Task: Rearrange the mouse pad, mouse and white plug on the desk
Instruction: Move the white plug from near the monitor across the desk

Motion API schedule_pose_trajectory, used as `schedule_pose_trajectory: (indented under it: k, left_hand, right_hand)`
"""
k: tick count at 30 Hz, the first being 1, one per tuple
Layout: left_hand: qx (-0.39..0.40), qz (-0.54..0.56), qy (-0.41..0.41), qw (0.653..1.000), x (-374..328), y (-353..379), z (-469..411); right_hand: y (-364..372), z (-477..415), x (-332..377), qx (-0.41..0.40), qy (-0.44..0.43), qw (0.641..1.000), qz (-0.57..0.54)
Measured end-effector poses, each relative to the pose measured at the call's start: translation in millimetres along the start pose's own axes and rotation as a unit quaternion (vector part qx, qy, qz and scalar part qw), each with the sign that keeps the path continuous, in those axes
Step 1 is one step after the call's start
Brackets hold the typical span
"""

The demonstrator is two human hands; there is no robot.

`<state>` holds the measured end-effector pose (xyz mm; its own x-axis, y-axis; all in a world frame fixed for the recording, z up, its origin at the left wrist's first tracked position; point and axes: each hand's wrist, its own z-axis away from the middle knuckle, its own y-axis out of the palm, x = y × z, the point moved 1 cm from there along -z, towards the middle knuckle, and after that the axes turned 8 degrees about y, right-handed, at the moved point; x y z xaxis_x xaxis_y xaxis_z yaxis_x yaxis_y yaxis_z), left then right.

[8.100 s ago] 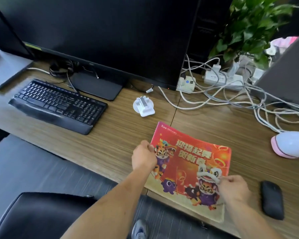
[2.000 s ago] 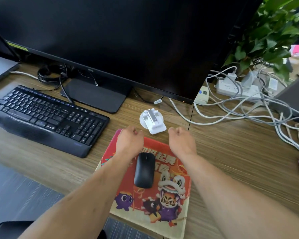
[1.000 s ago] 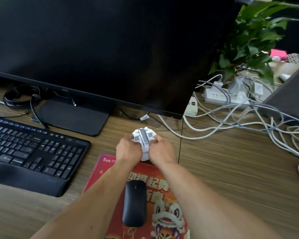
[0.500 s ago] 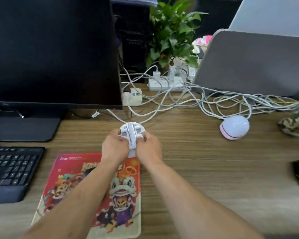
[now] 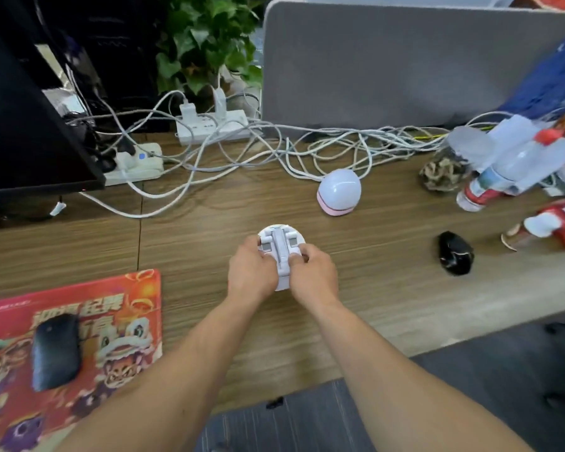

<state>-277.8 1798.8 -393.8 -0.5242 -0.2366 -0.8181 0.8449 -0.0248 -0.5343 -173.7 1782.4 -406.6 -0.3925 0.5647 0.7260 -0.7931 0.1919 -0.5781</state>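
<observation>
The white plug [image 5: 281, 243], round with a raised centre piece, sits on the wooden desk [image 5: 372, 282] near the middle. My left hand [image 5: 251, 272] grips its left side and my right hand [image 5: 313, 277] grips its right side. The red mouse pad [image 5: 118, 308] with cartoon tigers lies at the lower left, partly cut off by the frame edge. The black mouse [image 5: 56, 350] rests on the pad's left half.
A monitor [image 5: 30, 125] stands at the left, with power strips [image 5: 209, 125] and tangled white cables behind. A pink-and-white dome [image 5: 339, 191] lies just beyond the plug. A black object [image 5: 454, 252], bottle [image 5: 499, 171] and grey divider [image 5: 388, 60] are to the right.
Both hands have carried the white plug rightward along the desk, away from the mouse pad. The view has swung right, so the keyboard is out of sight.
</observation>
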Motion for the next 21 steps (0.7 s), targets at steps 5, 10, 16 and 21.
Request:
schedule_pose_trajectory:
  k: [5, 10, 16, 21]
  left_hand:
    - [0.043, -0.013, -0.006, 0.999, -8, 57, 4]
    - [0.06, -0.033, -0.007, 0.998, -11, 94, -4]
    - [0.049, -0.049, -0.021, 0.997, -6, 113, -10]
    - [0.043, -0.061, -0.016, 0.997, -1, 120, -14]
  right_hand:
    - [-30, -26, -42, -0.004, 0.038, 0.999, -0.002]
    - [-42, -52, -66, 0.001, 0.052, 0.999, 0.01]
    - [-41, -72, -77, 0.017, 0.06, 0.997, 0.037]
    - [-35, -75, -84, 0.013, 0.049, 0.997, 0.062]
